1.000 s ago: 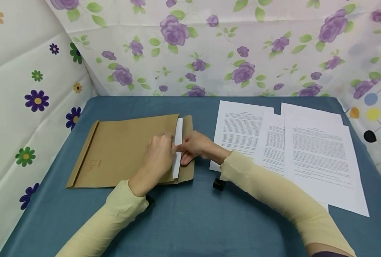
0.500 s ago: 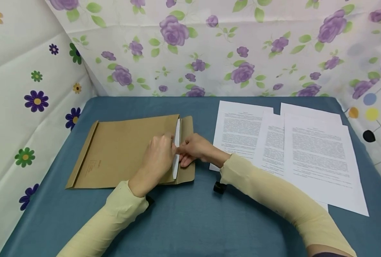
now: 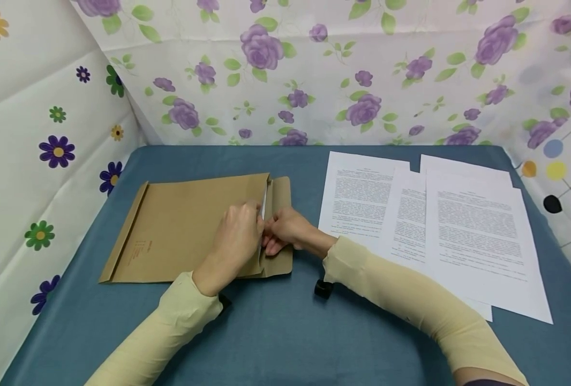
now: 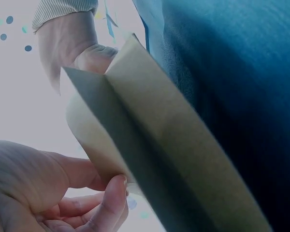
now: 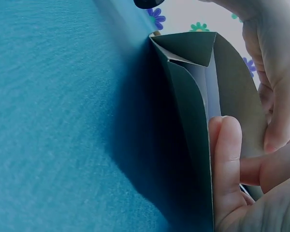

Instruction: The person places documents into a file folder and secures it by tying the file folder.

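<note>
A brown paper envelope [image 3: 194,225] lies on the left half of the table, its flap [image 3: 282,195] folded out to the right. With thumb and fingers my left hand [image 3: 234,233] pinches the upper wall at the mouth; the left wrist view shows this left hand [image 4: 34,188] gripping the edge. My right hand [image 3: 287,228] is at the mouth, and in the right wrist view its straight fingers [image 5: 228,150] reach inside against the wall. A thin white strip of paper [image 3: 264,201] shows in the opening, and white paper [image 5: 212,92] stands inside. The rest of it is hidden.
Several printed white sheets [image 3: 478,236] lie overlapping on the right of the blue-covered table [image 3: 276,338]. A black wrist camera [image 3: 323,289] hangs under the right wrist. Flowered curtains [image 3: 305,69] stand at the back and left side.
The white paper has slid left into the envelope, from a wide strip to a thin sliver. My right hand has shifted slightly left and down with it. The left hand has stayed in place.
</note>
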Demonstrator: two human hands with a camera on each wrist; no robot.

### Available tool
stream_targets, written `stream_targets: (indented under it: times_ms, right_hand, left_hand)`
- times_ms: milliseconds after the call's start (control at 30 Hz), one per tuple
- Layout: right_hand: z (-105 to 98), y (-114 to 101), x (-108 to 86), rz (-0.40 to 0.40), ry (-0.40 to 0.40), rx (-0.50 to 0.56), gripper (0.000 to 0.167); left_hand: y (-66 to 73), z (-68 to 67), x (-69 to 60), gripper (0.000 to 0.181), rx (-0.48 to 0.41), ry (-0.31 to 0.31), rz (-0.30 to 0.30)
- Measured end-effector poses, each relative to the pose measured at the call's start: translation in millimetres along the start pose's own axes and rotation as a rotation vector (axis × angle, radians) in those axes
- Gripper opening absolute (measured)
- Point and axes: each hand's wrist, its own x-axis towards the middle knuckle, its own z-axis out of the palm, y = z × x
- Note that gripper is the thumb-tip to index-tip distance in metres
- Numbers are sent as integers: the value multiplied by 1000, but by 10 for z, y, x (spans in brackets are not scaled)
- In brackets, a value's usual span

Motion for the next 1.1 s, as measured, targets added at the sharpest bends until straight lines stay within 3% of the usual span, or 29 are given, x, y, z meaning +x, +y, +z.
stream_targets:
  times_ms: [300, 500, 700, 933, 1100]
  right_hand:
    - [-47, 30, -48, -40, -8, -32, 37]
    - [-237, 1, -187, -104, -18, -104, 36]
    - [-608, 30, -420, -203, -20, -189, 40]
    - [-1131, 95, -743, -174, 41, -155, 37]
    - [-1507, 154, -952, -175, 143, -216, 30]
  left_hand:
    - [-7, 5, 1, 17, -2, -15, -9]
    - [-25, 28, 5, 16, 1, -8, -14]
    - [-34, 47, 17, 19, -24, 0, -22]
    - [-54, 67, 16, 21, -36, 0, -33]
    - [-54, 74, 11, 22, -45, -16, -36]
